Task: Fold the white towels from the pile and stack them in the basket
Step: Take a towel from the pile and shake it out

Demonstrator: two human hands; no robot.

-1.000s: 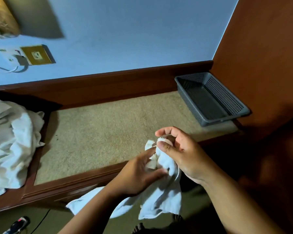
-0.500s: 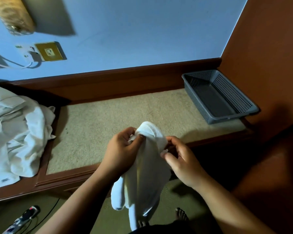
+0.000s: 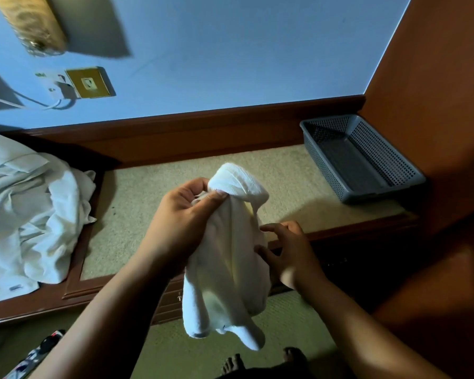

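The left hand pinches the towel at its top. The right hand touches its side, fingers spread. The tag on the pile is too blurry to read.

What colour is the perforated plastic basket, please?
The perforated plastic basket is grey, clearest in the head view.

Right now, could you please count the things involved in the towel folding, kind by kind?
towel, held up: 1
towel pile: 1 (I cannot tell how many towels are in it)
basket, grey, empty: 1
hands: 2 (left hand grips the towel, right hand touches it)
total: 5
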